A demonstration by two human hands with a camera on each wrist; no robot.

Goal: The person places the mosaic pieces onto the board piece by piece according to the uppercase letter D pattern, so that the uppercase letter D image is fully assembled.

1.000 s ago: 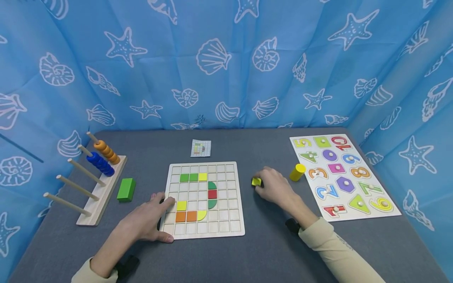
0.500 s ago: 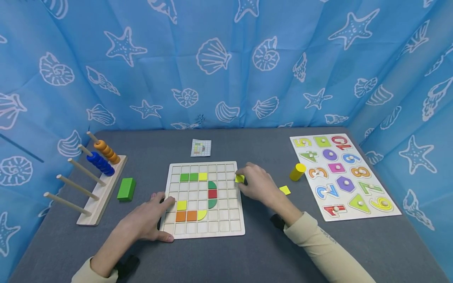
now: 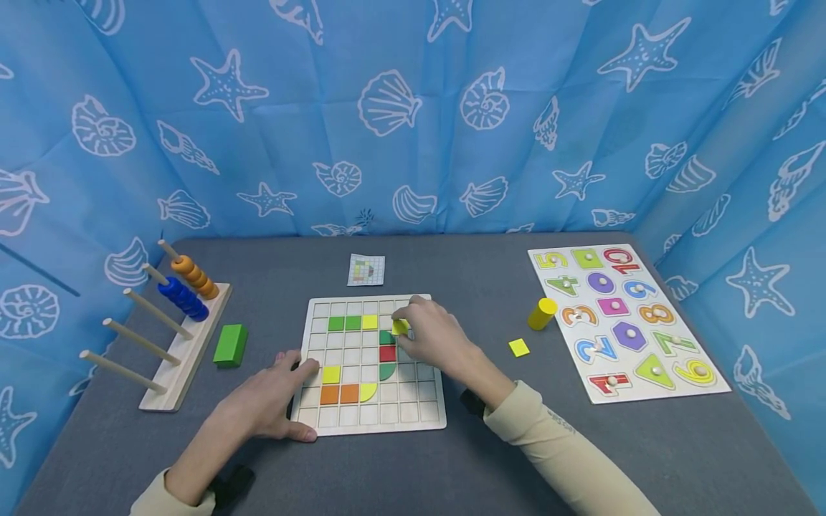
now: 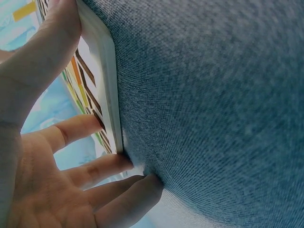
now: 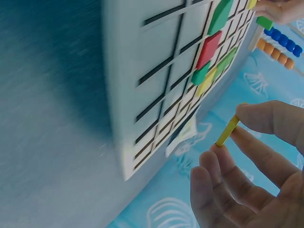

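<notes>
A white wooden grid board [image 3: 413, 416] lies on the grey table, with green, yellow, red and orange tiles set in some cells. My right hand [image 3: 422, 335] pinches a small yellow tile [image 3: 400, 327] between thumb and fingers just above the board's upper right cells, beside the green and red pieces [image 3: 387, 352]. The right wrist view shows the same yellow tile [image 5: 227, 131] edge-on between my fingertips, off the board [image 5: 156, 76]. My left hand [image 3: 274, 398] rests flat with straight fingers on the board's left edge [image 4: 107, 80].
A second yellow tile [image 3: 519, 347] and a yellow cylinder [image 3: 542, 313] lie right of the board. A number puzzle [image 3: 627, 319] sits far right. A peg rack with blue and orange rings [image 3: 174, 322], a green block [image 3: 230, 345] and a small pattern card [image 3: 366, 270] are also on the table.
My right hand picked up the yellow tile right of the board and carried it left over the board's upper right cells. A second yellow tile came into view. The left hand stayed still.
</notes>
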